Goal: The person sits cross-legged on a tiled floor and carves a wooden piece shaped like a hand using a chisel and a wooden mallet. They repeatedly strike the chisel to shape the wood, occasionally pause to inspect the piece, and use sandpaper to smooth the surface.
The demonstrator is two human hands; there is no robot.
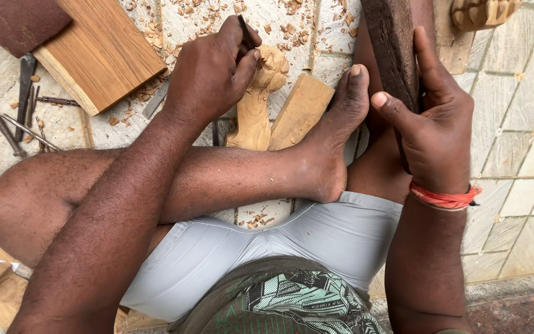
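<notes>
Your left hand [214, 68] is closed around a thin dark metal chisel [246, 32], its tip set against the rounded upper end of the pale carved wooden figure [256, 99] that lies on the tiled stone floor [514, 142] just in front of your crossed legs. Your right hand [431, 120] grips a heavy dark wooden mallet [394, 46], held upright and raised beside your foot [332, 133]. The figure's top already shows rounded, curled relief, so the shaping there looks well begun, while its lower part reads as a plainer, smoother column; how fine the detail is under your fingers is hard to tell, since the hand covers part of it. A light rectangular wood block [301, 111] lies touching the figure's side, wedged between it and your foot. Pale wood chips [186, 15] scattered over the floor show a good deal of material is already off. To your left lie a flat brown plank [103, 52] and several slim metal carving tools [13, 124], untouched.
</notes>
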